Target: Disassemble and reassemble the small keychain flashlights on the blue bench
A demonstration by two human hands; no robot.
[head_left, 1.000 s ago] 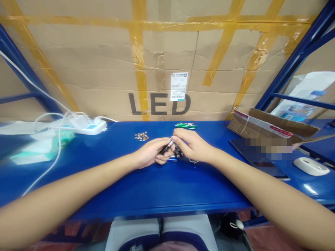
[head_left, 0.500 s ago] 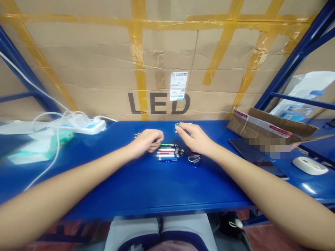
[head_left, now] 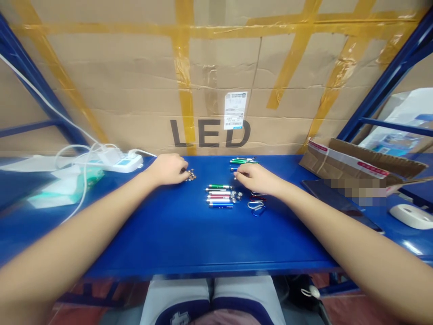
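My left hand (head_left: 170,169) is at the back left of the table, fingers curled down and closed at the edge of a small heap of button-like metal pieces (head_left: 191,176). What lies between its fingertips is hidden. Toward the back right, my right hand (head_left: 256,178) pinches at a small blue metal tube (head_left: 233,169), mostly covered by the fingers. Just behind it lie several slim green and silver tubes (head_left: 242,160). Between the hands runs a row of short pen-like metal tubes (head_left: 219,197) in green, black, silver, red and blue, with silver end caps (head_left: 237,196) beside them.
Carabiner clips (head_left: 256,206) lie below my right forearm. A dark phone (head_left: 338,203), a white mouse (head_left: 411,215) and an open cardboard box (head_left: 348,162) are at the right. A power strip (head_left: 128,162) and a tissue pack (head_left: 64,189) sit left. A large taped carton (head_left: 135,90) stands behind.
My left hand has moved left and back, from beside the tube row to the metal pieces. My right hand has stayed near the back tubes, with the blue tube now visible at its fingertips.
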